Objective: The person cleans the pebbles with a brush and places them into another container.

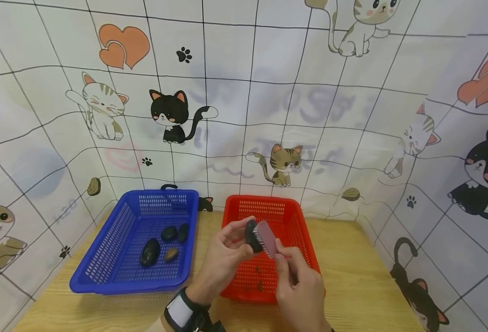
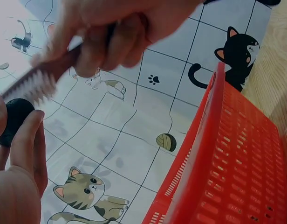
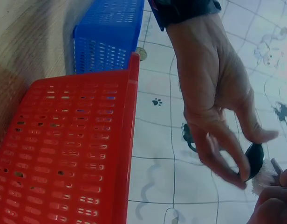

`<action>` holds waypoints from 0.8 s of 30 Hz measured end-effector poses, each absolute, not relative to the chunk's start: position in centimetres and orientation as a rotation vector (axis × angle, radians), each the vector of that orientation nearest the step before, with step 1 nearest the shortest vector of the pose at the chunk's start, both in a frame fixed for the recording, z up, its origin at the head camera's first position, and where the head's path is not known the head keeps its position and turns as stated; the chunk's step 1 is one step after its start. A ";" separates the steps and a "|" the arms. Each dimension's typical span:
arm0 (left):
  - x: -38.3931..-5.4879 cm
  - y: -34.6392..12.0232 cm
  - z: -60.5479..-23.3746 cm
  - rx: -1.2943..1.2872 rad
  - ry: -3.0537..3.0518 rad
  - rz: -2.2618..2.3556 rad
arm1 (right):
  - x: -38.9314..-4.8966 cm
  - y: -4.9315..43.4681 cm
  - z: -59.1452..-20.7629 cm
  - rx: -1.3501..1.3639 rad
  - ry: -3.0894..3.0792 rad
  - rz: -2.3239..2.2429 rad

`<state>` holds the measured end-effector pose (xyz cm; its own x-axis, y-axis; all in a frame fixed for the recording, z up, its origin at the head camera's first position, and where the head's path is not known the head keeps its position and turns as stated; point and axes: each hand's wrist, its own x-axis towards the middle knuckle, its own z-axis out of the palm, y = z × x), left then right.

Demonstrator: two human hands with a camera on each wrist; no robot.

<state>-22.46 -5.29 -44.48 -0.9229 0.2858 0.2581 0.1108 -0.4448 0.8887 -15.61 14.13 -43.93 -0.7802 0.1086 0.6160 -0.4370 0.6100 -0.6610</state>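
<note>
My left hand [image 1: 223, 253] holds a smooth dark stone [image 1: 252, 236] between thumb and fingers, above the red basket [image 1: 226, 221]. Pinched in my right hand [image 1: 300, 286] is a pink-backed brush [image 1: 267, 236] with pale bristles, which touch or nearly touch the stone's right side. The left wrist view shows the bristles of the brush [image 2: 38, 81] just above the stone [image 2: 15, 119], blurred. From the right wrist view, the left thumb and fingers clasp the stone [image 3: 254, 161] by its edges. Small brown bits [image 1: 259, 286] lie in the red basket.
A blue basket [image 1: 80, 276] stands left of the red one on the wooden table [image 1: 348, 258]. Inside it are black stones [image 1: 150, 252] and a brownish stone [image 1: 171, 254]. Behind and at the sides hangs a cat-printed sheet [image 1: 231, 101].
</note>
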 end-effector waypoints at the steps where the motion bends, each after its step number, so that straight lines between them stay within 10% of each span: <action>1: -22.5 -5.3 -44.5 0.563 1.597 2.526 | -15.6 14.0 -44.0 0.304 -2.186 1.067; 24: -22.4 -5.5 -44.3 0.450 1.645 2.461 | -16.7 13.8 -43.3 0.400 -2.151 0.859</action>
<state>-22.45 -5.47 -44.28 -0.9442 0.2850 0.1651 0.0436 -0.3887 0.9203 -16.75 13.82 -43.31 -0.6538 -0.0053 0.7566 -0.5250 0.7233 -0.4486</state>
